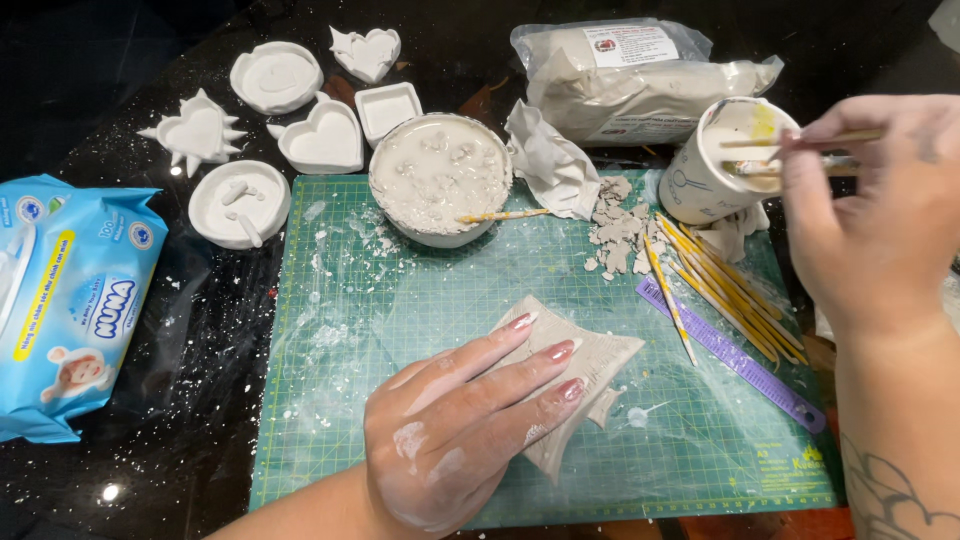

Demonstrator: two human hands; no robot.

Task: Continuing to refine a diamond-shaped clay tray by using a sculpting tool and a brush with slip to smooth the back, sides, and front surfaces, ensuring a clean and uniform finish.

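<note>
A flat clay slab [580, 375] is pinned on the green cutting mat [400, 330] under the left hand [455, 425], fingers flat, while a brush [800, 142] pinched in the right hand [875, 215] is dipped in the cup [705, 175]; wetting the slab seemingly comes next.

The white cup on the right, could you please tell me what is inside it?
The white cup holds milky liquid with a yellow smear on its inner wall, plus thin sticks the right hand dips in. The stick tips are hidden below the liquid.
</note>
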